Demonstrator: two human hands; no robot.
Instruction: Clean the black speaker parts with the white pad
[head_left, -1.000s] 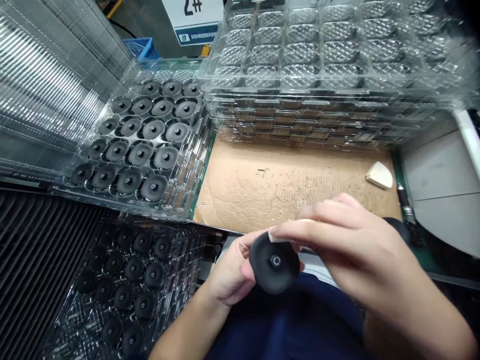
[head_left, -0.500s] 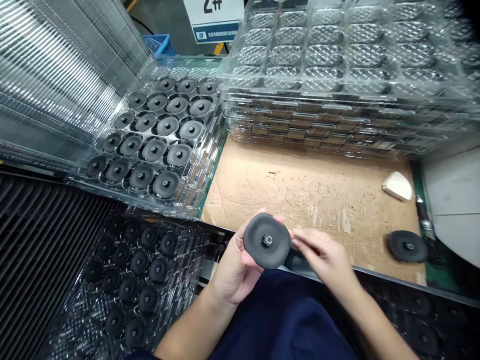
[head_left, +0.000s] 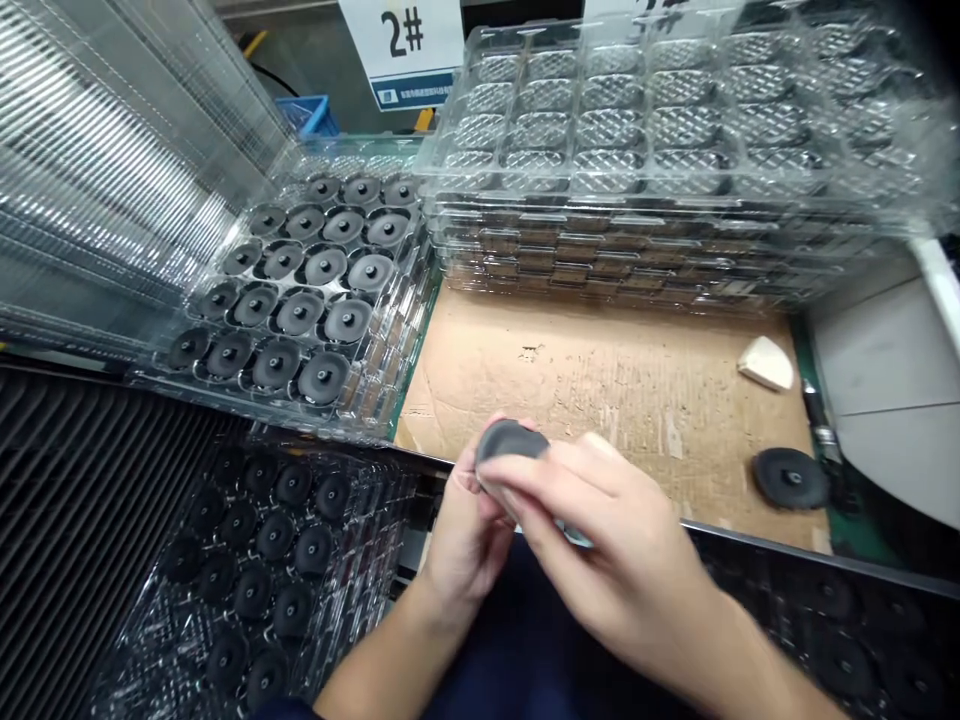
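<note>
Round black disc [head_left: 511, 440], up on its side, only its top curve in view, the rest hidden behind the fingers [head_left: 559, 482] of the right hand [head_left: 619, 550]. Flat and round, so no long side to tell, with the flat face turned down toward the right hand. Right hand on the near side, nearer to the disc's face, fingers close together and pressed on it. Left hand [head_left: 469, 545] behind and under, curled up around the lower rim, also with a firm hold. Both hands just over the near left corner of the cardboard sheet [head_left: 600, 400], above dark blue cloth [head_left: 525, 680]. Near the right edge of the cardboard, one more black disc [head_left: 790, 478] lying flat, and a white wedge [head_left: 763, 363] just above it. Beyond the left edge, a clear tray [head_left: 394, 375] full of black discs in rows. Along the far edge, a stack of clear trays [head_left: 585, 170]. Up top, a white sign [head_left: 405, 35] with "2#" in black, small words on its blue strip too tiny to read.
</note>
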